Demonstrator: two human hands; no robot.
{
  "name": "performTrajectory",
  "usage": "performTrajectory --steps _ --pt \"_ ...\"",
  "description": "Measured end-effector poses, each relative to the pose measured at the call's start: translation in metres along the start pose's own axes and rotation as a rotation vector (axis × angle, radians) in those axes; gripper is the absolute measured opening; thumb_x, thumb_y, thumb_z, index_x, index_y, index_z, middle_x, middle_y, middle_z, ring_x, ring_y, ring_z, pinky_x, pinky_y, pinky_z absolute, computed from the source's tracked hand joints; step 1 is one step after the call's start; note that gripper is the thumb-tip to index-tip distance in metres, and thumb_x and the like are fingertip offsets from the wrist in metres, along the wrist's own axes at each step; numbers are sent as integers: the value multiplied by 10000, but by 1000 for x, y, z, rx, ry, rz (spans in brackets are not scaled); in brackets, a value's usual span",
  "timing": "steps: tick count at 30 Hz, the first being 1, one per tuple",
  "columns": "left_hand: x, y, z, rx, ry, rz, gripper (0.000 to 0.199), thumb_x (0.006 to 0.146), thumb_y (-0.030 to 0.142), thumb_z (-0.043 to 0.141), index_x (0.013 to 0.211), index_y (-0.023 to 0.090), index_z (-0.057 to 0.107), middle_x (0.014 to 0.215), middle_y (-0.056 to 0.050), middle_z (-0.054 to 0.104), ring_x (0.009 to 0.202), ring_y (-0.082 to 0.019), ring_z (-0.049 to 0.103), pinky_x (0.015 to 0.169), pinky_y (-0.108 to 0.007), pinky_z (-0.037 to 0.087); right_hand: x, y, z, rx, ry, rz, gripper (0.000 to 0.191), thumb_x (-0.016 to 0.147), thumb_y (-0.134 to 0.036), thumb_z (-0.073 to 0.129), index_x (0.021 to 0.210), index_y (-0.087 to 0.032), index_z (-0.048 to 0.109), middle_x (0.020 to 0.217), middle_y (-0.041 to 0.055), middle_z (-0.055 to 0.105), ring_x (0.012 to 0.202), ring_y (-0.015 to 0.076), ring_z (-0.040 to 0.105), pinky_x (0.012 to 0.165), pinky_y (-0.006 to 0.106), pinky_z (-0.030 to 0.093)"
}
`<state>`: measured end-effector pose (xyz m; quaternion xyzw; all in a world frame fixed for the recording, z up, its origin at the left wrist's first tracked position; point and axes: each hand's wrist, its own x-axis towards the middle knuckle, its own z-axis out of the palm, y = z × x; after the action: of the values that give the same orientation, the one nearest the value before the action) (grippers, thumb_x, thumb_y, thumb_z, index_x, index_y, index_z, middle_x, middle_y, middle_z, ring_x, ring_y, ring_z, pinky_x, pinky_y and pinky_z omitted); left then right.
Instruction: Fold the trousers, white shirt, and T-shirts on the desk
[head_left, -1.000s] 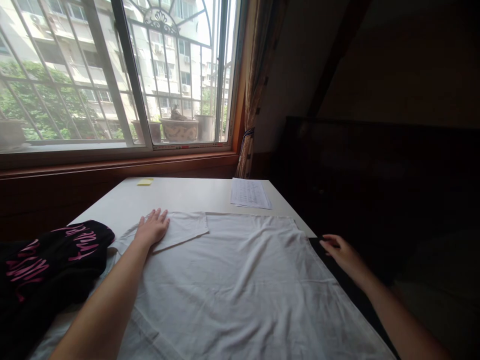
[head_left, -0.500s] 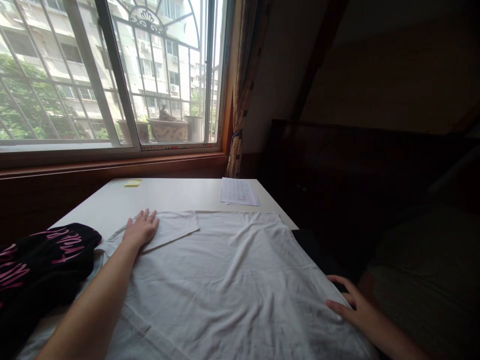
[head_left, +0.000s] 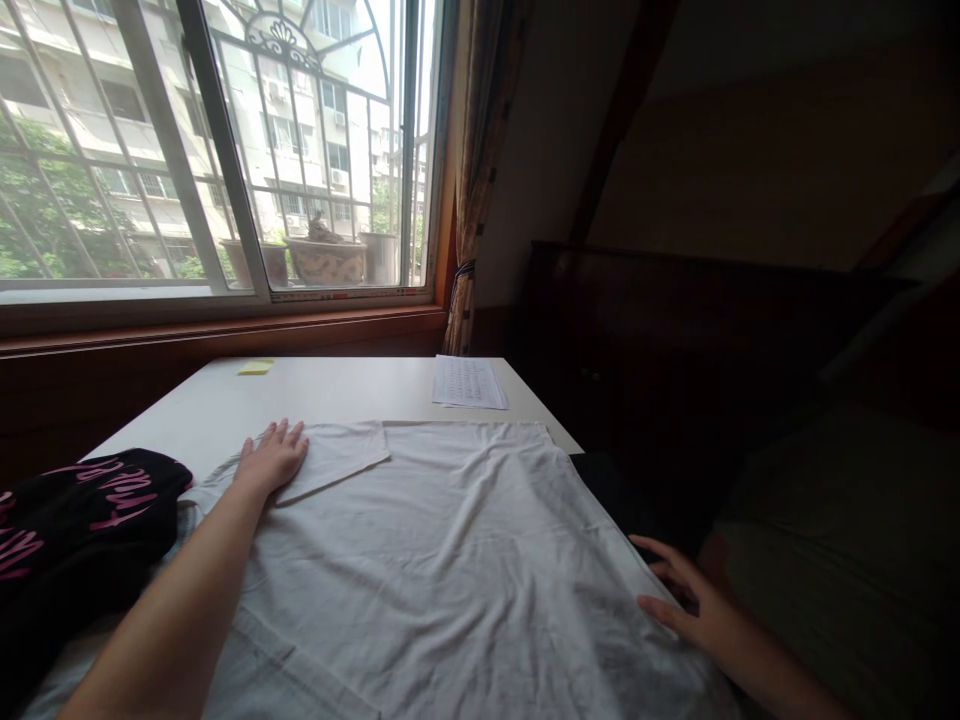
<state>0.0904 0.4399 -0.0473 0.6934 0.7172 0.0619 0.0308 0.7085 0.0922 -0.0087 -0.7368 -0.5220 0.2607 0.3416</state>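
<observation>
Left grip (head_left: 271,458) flat on white shirt (head_left: 450,530); pink lettering (head_left: 126,508) nearby unclear.

The shirt (head_left: 450,540) is plain white; the left garment (head_left: 82,555), black with pink lettering. The far-left note (head_left: 256,368) is yellow, the table (head_left: 337,385) white.

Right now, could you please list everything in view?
Window: one, grey frame, upper left
Bars: several, grey, outside
Pots: three, brown and grey, outside
Buildings: some, pale, outside
Greenery: uncounted, green, outside
Curtain: one, tan, beside window
Table: one, white, centre
Note: one, yellow, table's far left
Papers: uncounted, white, table's far right
Shirt: one, white, spread on table
Garment: one, black and pink, left of shirt
Far right: too dark to tell
Left hand: one, bare, flat on shirt
Right hand: one, bare, at shirt's right edge
</observation>
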Motion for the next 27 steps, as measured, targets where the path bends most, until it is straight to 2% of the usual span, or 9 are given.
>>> performTrajectory --steps 4,9,11,15,17,20,23,25,27 --pt "3 -3 -1 -3 -14 10 666 1024 542 198 1621 268 308 1731 -81 168 1593 -308 130 1232 -646 136 -10 3 -5 94 -35 9 834 746 -578 688 1503 -319 453 1134 105 766 1084 350 723 973 464 557" --pt "3 -6 -1 -13 8 48 658 1020 525 254 1601 234 357 1716 -129 216 1581 -343 168 1209 -668 161 -19 -4 -15 -27 -30 -44 677 760 -586 711 1377 -316 640 1361 102 692 1332 383 581 1124 494 466" --pt "1 -8 -1 -19 34 77 636 1016 498 289 1575 217 406 1697 -148 269 1567 -361 209 1194 -679 185 -27 -8 -15 -86 -7 -68 621 781 -616 692 1320 -308 691 1419 85 655 1372 382 543 1166 503 417" --pt "-6 -11 -1 -39 135 135 584 1000 397 334 1490 125 497 1614 -198 415 1508 -379 328 1167 -661 272 -58 -19 -12 -153 -10 -44 621 814 -595 681 1384 -352 651 1429 51 650 1324 356 596 1102 458 494" --pt "-10 -13 -3 -58 206 170 557 981 349 358 1441 84 526 1552 -213 486 1457 -370 402 1162 -611 324 -76 -24 -10 -182 -40 -18 645 795 -546 707 1413 -383 624 1409 39 664 1275 352 636 1041 435 544" --pt "-17 -12 -9 -97 311 243 519 962 302 389 1393 63 552 1455 -209 558 1344 -341 512 1153 -517 383 -97 -35 -7 -180 -46 2 618 767 -504 711 1373 -388 660 1267 51 747 1153 347 706 958 408 589" --pt "-30 8 -17 -129 386 337 477 979 302 391 1368 96 574 1407 -174 572 1276 -315 547 1159 -481 395 -104 -53 6 -94 -17 16 504 797 -526 684 1271 -360 728 1132 64 785 1047 313 739 905 358 600" --pt "-48 37 -25 -179 414 450 424 998 307 401 1345 167 598 1390 -125 574 1256 -289 556 1153 -470 413 -104 -70 23 26 -30 24 481 797 -521 705 1236 -328 744 1153 78 773 1059 300 731 925 348 588" --pt "-77 78 -34 -368 404 673 366 1004 266 430 1314 202 615 1339 -117 585 1158 -257 621 1065 -450 501 -101 -89 47 199 -81 12 526 766 -495 757 1249 -288 737 1247 104 738 1155 311 691 1010 374 548"
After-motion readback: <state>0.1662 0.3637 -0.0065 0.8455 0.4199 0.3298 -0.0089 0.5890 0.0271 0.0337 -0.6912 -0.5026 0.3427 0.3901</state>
